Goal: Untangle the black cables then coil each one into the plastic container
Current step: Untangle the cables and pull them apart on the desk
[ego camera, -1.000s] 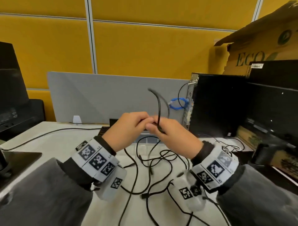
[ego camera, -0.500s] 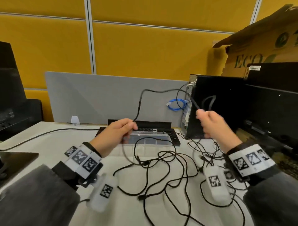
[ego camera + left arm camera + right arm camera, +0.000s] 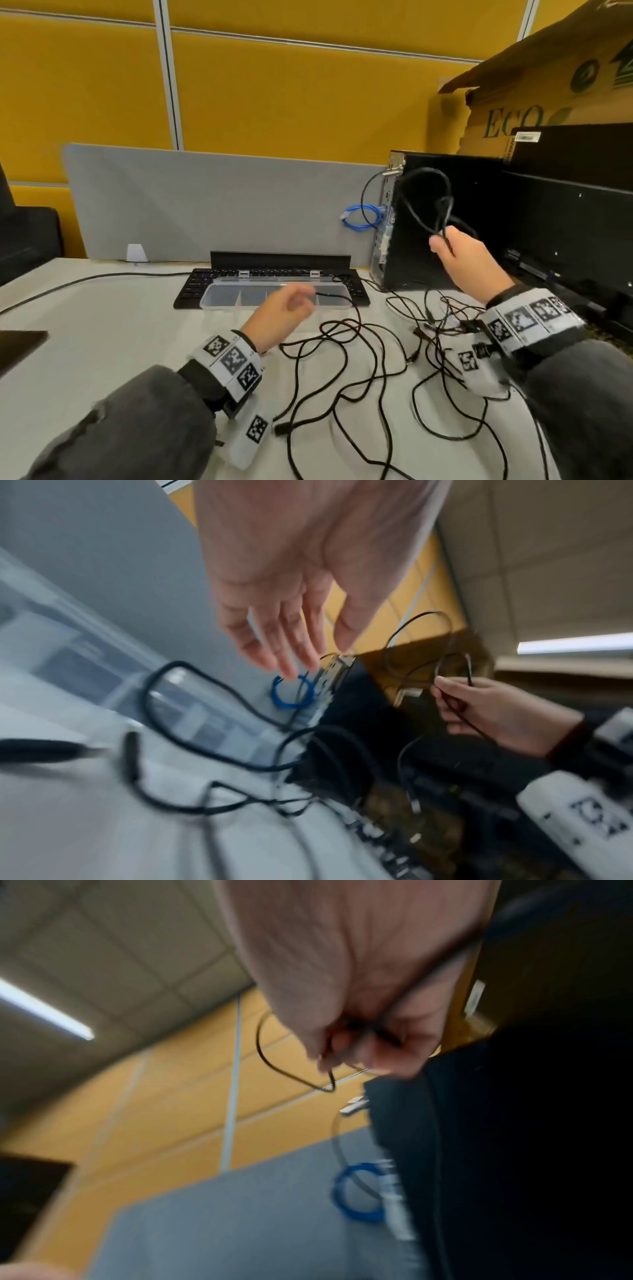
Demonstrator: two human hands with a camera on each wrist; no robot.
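Your way to the plastic container [image 3: 219, 297] lies open from the bare table [image 3: 102, 325] on the left. Tangled black cables [image 3: 359, 359] cover the middle and right, one end draped over the container's right rim. The computer tower [image 3: 445, 222] walls off the right.

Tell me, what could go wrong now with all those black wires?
The right hand holds a looped black cable up in the air; the loops could slip apart, since the left hand is open and not helping. One cable end lies across the plastic container, so pulling might drag it. The pile of cables on the table could tighten into knots.
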